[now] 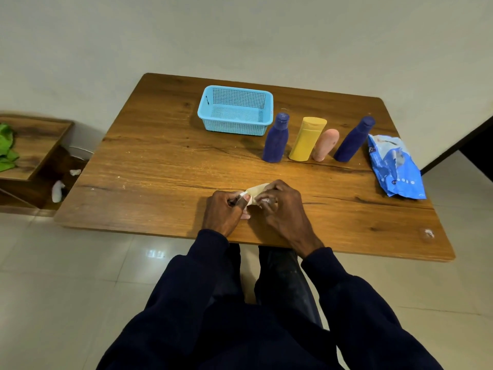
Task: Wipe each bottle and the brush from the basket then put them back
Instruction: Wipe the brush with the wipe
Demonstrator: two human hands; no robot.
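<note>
Both grips work close together by the bench's (160,161) near edge. The left grip (226,209) pinches one end of a pale wipe (255,190), and the right grip (278,202) curls round the other end. What the wipe covers is hidden, probably the brush, lying left to right. The basket (234,129) sits straight ahead across open bench. To its right stand a blue bottle (276,141), yellow bottle (306,140), pink bottle (325,145) and second blue bottle (352,141), nearer the right grip.
</note>
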